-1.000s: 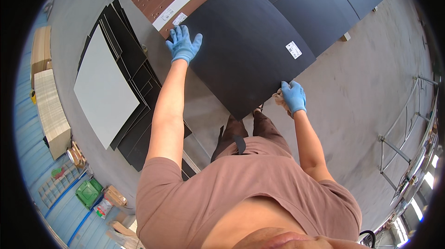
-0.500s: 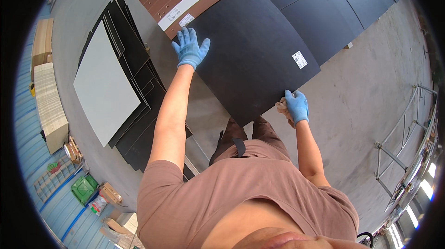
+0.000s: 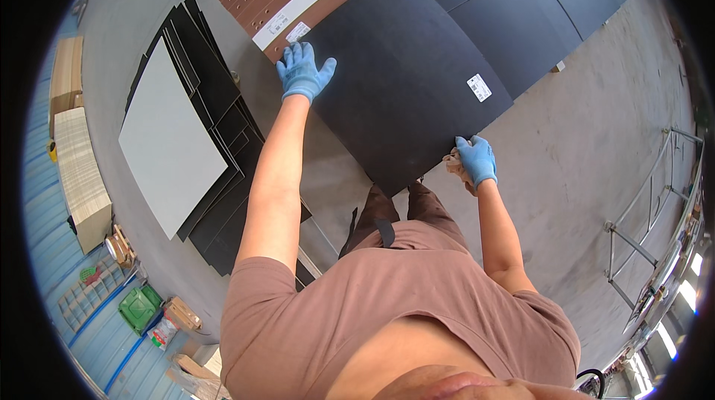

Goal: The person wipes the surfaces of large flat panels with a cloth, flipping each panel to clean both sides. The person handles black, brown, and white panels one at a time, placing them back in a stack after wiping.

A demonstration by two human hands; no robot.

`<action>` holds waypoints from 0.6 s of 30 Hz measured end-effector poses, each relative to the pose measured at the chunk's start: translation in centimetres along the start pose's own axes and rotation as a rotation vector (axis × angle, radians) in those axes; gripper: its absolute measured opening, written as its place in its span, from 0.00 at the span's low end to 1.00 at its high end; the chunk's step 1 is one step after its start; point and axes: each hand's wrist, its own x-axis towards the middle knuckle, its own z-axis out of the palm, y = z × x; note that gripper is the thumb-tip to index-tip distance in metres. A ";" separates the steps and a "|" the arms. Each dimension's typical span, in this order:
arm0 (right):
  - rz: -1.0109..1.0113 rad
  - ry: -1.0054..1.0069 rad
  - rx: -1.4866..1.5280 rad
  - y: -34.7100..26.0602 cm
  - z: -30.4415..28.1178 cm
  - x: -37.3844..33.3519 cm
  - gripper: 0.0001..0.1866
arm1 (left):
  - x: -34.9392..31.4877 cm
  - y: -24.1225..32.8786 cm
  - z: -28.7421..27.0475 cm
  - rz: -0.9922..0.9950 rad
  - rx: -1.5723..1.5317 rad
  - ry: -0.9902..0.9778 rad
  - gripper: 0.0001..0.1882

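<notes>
A large dark panel (image 3: 402, 80) lies in front of me, one corner pointing toward my legs and a white label (image 3: 479, 88) near its right edge. On its left edge my left hand (image 3: 304, 72), in a blue glove, lies flat with fingers spread and thumb apart. My right hand (image 3: 477, 159), also gloved in blue, is at the near right edge. Its fingers are bent around a crumpled beige cloth (image 3: 454, 164) and touch the panel's rim. Part of the cloth is hidden by the glove. Brown drilled panels (image 3: 257, 1) adjoin the far left edge.
More dark panels (image 3: 514, 24) extend to the far right. On the floor at left are stacked black sheets (image 3: 212, 76) with a pale grey sheet (image 3: 173, 139) on top. A metal frame (image 3: 633, 243) stands at right. Stacked boards (image 3: 80, 169) and a green bin (image 3: 140, 308) line the left wall.
My right hand has shifted slightly away from me along the panel's near edge, still with the cloth. My left hand stays at about the same spot on the left edge.
</notes>
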 end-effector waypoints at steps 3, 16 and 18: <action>0.009 0.002 0.020 0.2 0.1 0.1 0.24 | -0.2 0.3 -1.0 -0.005 0.012 -0.025 0.47; 0.017 0.015 0.009 -0.5 -0.1 -0.2 0.24 | 4.0 8.6 -0.5 0.347 0.109 -0.144 0.64; 0.016 0.022 -0.018 -0.4 0.0 0.0 0.24 | 4.0 8.5 -0.1 0.354 0.113 -0.118 0.64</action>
